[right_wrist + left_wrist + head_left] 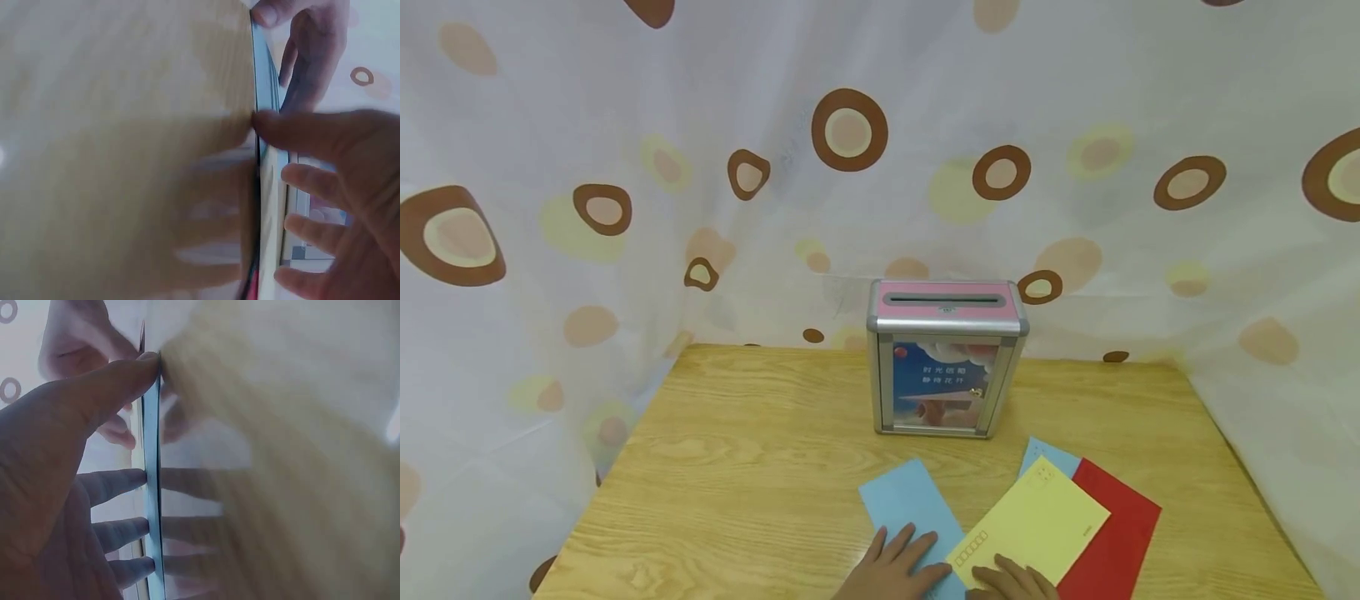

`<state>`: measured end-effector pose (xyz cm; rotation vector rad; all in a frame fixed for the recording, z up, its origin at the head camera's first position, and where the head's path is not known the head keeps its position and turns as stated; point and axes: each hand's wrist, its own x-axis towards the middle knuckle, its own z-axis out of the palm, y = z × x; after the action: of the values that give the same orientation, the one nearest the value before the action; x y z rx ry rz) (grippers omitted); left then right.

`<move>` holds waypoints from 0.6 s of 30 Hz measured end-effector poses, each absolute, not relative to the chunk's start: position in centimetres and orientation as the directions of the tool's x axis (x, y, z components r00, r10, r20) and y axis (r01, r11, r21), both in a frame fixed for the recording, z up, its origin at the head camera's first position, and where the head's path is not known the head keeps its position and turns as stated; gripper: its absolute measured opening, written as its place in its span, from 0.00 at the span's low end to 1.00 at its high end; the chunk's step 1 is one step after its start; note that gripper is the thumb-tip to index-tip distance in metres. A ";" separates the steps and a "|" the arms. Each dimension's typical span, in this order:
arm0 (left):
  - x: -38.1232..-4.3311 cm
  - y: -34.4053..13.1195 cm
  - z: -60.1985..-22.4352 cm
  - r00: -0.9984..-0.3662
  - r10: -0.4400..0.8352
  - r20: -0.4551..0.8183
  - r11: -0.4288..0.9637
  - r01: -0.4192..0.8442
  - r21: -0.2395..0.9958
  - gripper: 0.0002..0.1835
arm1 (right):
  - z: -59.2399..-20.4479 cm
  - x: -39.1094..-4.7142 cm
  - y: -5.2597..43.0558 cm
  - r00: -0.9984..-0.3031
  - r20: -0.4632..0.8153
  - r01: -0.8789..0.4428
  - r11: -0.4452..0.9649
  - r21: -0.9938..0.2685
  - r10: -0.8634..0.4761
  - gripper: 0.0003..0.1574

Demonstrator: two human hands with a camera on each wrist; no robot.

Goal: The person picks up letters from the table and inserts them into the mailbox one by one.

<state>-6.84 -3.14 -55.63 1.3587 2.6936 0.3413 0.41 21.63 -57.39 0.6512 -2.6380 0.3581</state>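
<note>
Apparently an early stage, judging by the layout: all the visible envelopes lie flat on the worktop [760, 442], and none shows in the slot [943, 299] of the pink-topped box [887, 358]. The box stands upright towards the back, its front panel closed; whether anything is inside cannot be told.

Positions: the near blue envelope [913, 496] lies in front of the box. To its right, the yellow envelope [1037, 521] covers parts of the red envelope [1116, 525] and the far blue envelope [1045, 452], the latter showing only a corner. The yellow one's left corner reaches the near blue one's right edge. Sorting looks partial at best: one piece is mostly clear, while the other three overlap as a loose fan. Picking up seems not yet done, since nothing is visibly lifted in the head view.

Hands: apart from each other, side by side at the bottom of the head view, neither clamped on anything. The left hand [895, 567] rests palm down on the near blue envelope, fingers spread and fairly straight; the left wrist view shows its thumb tip at that envelope's edge. The right hand [1017, 579] lies over the yellow envelope's near edge, fingers extended and lightly bent; its thumb is blurred in the right wrist view, so its exact contact is uncertain.
</note>
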 end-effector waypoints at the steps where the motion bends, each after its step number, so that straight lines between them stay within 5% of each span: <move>1: -7.0 -3.3 -55.5 -0.601 0.799 -0.004 0.581 0.770 0.261 0.37 | -57.4 0.2 21.8 -0.808 0.432 -0.494 0.861 -0.125 -0.401 0.23; 10: -8.2 -4.6 -54.5 -0.585 0.807 -0.078 0.570 0.737 0.364 0.38 | -55.7 -1.6 22.1 -0.784 0.303 -0.567 0.824 0.007 -0.542 0.32; 18: -8.5 -5.0 -54.1 -0.550 0.833 -0.062 0.531 0.764 0.367 0.36 | -54.7 -3.0 22.0 -0.659 0.314 -0.715 0.699 0.022 -0.683 0.32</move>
<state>-8.49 -4.97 -54.13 1.3482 2.5410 0.4398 -2.97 22.02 -54.73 1.1040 -2.6107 0.1491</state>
